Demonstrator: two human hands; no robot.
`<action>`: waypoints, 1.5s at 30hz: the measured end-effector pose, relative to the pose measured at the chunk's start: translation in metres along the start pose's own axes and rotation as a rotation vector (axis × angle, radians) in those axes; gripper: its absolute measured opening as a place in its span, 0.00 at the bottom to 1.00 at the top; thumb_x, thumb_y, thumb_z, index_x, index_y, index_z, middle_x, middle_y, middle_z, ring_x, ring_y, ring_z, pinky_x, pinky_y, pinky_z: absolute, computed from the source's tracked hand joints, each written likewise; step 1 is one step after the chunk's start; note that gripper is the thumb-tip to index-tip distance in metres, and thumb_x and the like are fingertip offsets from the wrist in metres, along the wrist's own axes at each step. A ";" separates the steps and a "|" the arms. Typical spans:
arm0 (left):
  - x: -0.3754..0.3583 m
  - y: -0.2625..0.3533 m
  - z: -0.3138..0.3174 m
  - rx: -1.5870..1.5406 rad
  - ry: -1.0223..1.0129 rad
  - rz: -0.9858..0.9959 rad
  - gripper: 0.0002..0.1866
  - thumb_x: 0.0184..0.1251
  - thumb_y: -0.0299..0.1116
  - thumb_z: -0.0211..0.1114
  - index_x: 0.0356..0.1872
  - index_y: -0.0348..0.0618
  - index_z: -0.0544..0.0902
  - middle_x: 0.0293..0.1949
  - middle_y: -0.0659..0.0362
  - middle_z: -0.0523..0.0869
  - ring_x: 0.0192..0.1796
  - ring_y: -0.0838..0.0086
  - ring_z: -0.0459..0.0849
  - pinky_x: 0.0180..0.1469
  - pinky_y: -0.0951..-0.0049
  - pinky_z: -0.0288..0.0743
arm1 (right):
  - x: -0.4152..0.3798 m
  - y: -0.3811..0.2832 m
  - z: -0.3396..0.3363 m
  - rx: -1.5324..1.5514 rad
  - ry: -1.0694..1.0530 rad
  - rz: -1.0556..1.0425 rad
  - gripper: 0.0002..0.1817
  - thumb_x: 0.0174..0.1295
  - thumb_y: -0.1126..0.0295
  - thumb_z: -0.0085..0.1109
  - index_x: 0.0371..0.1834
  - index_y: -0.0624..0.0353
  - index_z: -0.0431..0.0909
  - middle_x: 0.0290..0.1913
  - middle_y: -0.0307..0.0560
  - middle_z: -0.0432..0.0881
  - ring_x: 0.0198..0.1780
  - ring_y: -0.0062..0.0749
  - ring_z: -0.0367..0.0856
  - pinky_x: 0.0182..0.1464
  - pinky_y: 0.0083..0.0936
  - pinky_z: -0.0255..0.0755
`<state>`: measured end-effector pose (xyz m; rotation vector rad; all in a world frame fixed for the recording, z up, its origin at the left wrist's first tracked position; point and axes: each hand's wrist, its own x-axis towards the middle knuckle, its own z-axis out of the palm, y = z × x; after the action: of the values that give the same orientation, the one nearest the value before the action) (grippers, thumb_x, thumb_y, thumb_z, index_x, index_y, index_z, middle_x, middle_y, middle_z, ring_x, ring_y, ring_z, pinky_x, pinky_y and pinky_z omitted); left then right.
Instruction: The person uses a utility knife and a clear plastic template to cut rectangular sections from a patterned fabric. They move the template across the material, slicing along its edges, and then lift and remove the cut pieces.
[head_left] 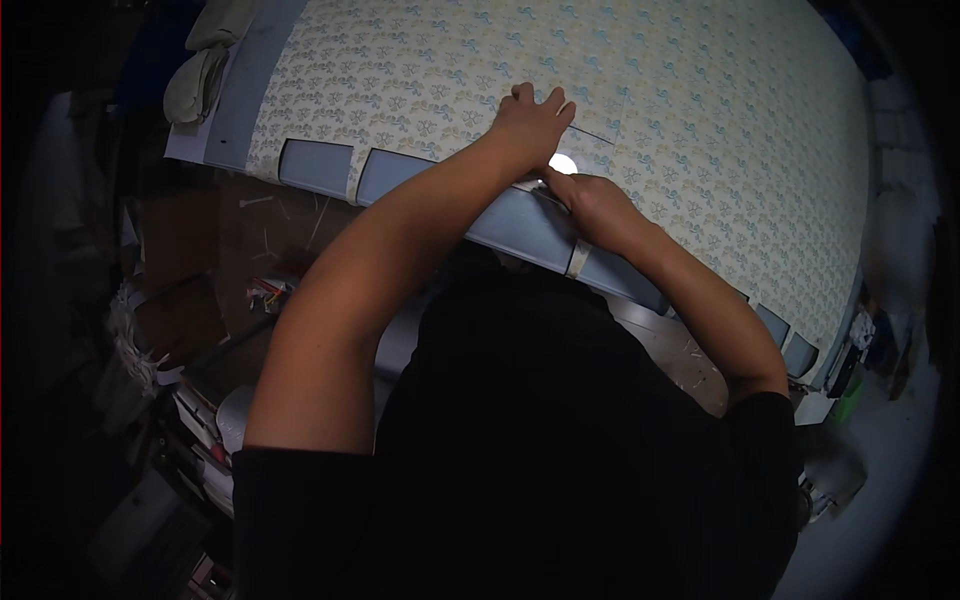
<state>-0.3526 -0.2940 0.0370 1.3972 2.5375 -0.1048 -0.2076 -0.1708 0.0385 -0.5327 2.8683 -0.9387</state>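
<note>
A large sheet with a small blue and tan pattern (400,80) covers the grey-blue table, with rectangular openings along its near edge. My left hand (533,125) lies on the sheet near that edge, its fingers spread and pointing away from me. Close beside it on the right, my right hand (597,208) is closed at the table edge; its fingertips are partly hidden and what they hold is too small to make out. A bright white spot (564,164) shows between the two hands. Just beyond them runs a thin dark line in the sheet.
Folded pale cloths (195,88) rest at the table's far left. Under the near edge are brown boards (180,235) and a small pile of coloured items (268,293). A stool-like round surface (675,355) is below the right forearm. A green object (849,400) lies at the right.
</note>
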 end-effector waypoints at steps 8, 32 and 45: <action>0.000 -0.024 -0.016 0.095 -0.118 0.173 0.64 0.37 0.30 0.88 0.83 0.64 0.62 0.81 0.62 0.63 0.80 0.48 0.64 0.70 0.43 0.74 | 0.009 -0.014 -0.007 -0.018 -0.072 0.090 0.06 0.64 0.77 0.60 0.42 0.63 0.75 0.36 0.60 0.85 0.39 0.59 0.87 0.42 0.46 0.81; 0.019 -0.050 0.018 0.068 0.010 0.172 0.36 0.53 0.39 0.78 0.66 0.47 0.77 0.74 0.55 0.73 0.69 0.56 0.78 0.65 0.52 0.76 | 0.055 -0.038 0.033 0.125 0.208 0.311 0.16 0.64 0.71 0.69 0.51 0.64 0.76 0.39 0.61 0.88 0.41 0.59 0.89 0.44 0.46 0.82; 0.003 -0.074 0.001 -0.022 -0.062 0.210 0.37 0.56 0.36 0.76 0.70 0.55 0.72 0.80 0.60 0.67 0.66 0.51 0.83 0.63 0.51 0.78 | 0.087 -0.016 -0.030 0.034 -0.215 0.051 0.09 0.67 0.71 0.65 0.49 0.52 0.81 0.40 0.51 0.89 0.42 0.51 0.88 0.45 0.43 0.80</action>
<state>-0.4162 -0.3314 0.0313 1.6155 2.3192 -0.0808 -0.2891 -0.1965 0.0749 -0.5201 2.6572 -0.8631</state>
